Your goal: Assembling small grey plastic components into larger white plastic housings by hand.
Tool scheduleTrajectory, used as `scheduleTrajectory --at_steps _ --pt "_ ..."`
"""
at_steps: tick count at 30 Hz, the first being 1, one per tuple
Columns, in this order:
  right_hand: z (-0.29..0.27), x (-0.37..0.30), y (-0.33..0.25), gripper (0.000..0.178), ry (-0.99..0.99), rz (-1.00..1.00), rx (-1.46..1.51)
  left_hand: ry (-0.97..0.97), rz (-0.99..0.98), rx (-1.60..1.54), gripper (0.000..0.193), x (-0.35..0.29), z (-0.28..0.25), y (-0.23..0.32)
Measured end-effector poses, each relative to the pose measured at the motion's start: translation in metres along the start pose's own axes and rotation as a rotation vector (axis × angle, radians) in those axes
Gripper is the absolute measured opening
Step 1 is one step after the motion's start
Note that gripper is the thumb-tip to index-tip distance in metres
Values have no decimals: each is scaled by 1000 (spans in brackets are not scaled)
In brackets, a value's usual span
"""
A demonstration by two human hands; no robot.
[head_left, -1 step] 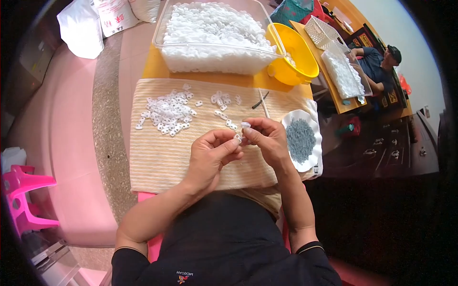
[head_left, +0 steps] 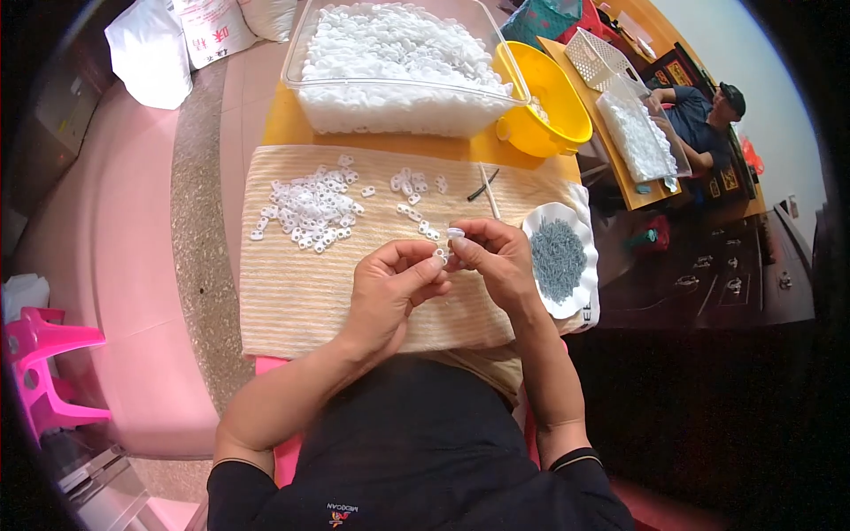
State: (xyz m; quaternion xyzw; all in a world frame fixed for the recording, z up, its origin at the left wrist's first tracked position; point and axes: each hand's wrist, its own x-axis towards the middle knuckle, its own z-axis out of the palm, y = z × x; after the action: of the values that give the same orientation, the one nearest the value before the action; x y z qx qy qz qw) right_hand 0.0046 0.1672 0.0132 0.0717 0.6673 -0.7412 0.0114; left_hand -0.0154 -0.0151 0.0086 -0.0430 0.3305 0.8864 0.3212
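Observation:
My left hand (head_left: 385, 288) pinches a small white two-holed plastic piece (head_left: 440, 254) between thumb and fingers. Close against it, my right hand (head_left: 503, 265) grips another small white piece (head_left: 455, 233) at its fingertips. Whether the two pieces touch is hidden by the fingers. A heap of similar white two-holed pieces (head_left: 314, 208) lies to the left on a striped towel (head_left: 292, 310). A few more white pieces (head_left: 409, 183) are scattered just beyond my hands. By my right wrist, a scalloped white plate (head_left: 564, 311) holds many tiny grey slivers (head_left: 558, 258).
A clear bin (head_left: 390, 119) full of white pieces stands at the table's far side, beside a yellow basin (head_left: 567, 106). A white stick (head_left: 490, 193) and a dark one (head_left: 482, 187) lie on the towel. Another person (head_left: 699, 119) works at a table to the right.

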Motion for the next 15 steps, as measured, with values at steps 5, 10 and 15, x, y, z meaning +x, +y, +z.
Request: scheduleTrajectory --at_steps 5,10,15 --pt "-3 -6 2 22 -24 39 46 21 12 2 13 2 1 -3" --pt "-1 -10 2 23 -23 64 136 26 -7 -7 13 3 -3 -5" --pt "-4 -12 12 24 -33 99 170 38 -13 12 14 4 -3 -7"
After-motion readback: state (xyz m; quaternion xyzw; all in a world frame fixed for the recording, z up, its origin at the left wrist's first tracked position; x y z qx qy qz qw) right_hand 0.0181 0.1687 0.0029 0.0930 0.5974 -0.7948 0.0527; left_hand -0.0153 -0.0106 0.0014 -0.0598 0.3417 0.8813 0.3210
